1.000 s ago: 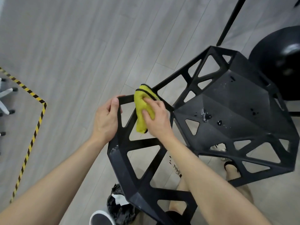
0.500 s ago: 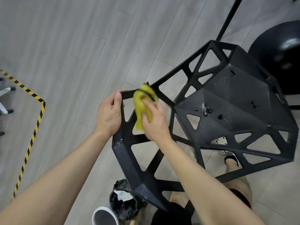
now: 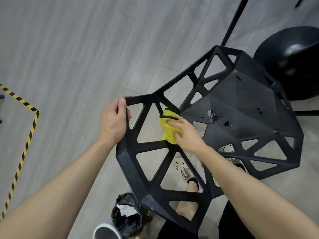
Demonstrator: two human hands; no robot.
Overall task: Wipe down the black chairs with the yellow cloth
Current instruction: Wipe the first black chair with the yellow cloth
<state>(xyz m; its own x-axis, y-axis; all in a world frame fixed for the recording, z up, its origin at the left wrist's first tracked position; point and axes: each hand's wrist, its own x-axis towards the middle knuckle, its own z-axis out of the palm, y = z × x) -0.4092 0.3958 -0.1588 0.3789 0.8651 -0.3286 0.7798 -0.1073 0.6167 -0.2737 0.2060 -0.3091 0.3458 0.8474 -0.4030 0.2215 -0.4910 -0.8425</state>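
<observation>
Currently: black lattice chair (image 3: pixel 241 104), backrest struts mid-wipe. Right hand (image 3: pixel 186 135) grips the bunched yellow cloth (image 3: pixel 168 128) against a strut; left hand (image 3: pixel 113 123) is clamped round the top rail. Seat droplets (image 3: pixel 211 116) remain; second black chair (image 3: pixel 290 62) looks undone.

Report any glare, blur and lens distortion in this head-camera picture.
Head view: soft, even light, no hard shadows; pale glare on the round black seat at upper right and small wet glints on the black chair; wide-angle stretch swells the forearms toward the lower corners and fans the floor planks; left hand, right hand and yellow cloth look fairly sharp, no motion smear.
</observation>
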